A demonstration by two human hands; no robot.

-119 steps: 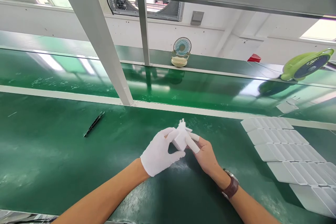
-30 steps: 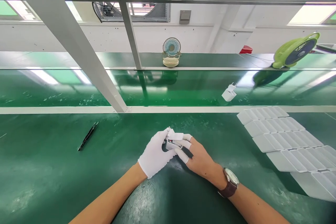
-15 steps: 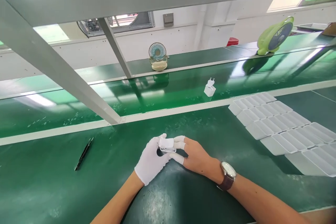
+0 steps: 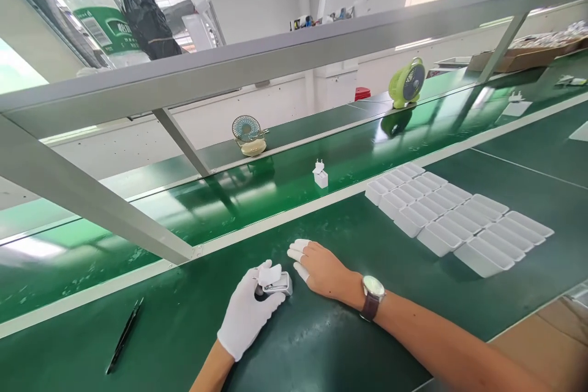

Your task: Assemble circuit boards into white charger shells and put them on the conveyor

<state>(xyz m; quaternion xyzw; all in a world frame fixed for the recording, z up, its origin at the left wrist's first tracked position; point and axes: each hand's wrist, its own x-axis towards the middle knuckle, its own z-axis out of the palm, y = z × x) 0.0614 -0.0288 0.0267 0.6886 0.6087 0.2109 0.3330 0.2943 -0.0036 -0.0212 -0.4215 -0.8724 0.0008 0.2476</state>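
Observation:
My left hand, in a white glove, grips a small white charger case at the bench surface. Its white cap piece sits askew over the open top, and some metal parts show inside. Just to the right, my right hand is apart from the case, palm down, its fingers stretched out with white finger cots on several of them. Nothing shows in that hand, though its palm side is hidden. Black tweezers lie on the green bench to the left.
Rows of white open-topped cases stand on the right of the bench. Beyond the pale rail, a white plug charger sits on the green conveyor. A small fan and a green fan stand farther back. A slanted metal post rises at left.
My right hand has let go of the charger case and drawn off to its right. My left hand keeps hold of the case. The camera view has tilted up and turned right.

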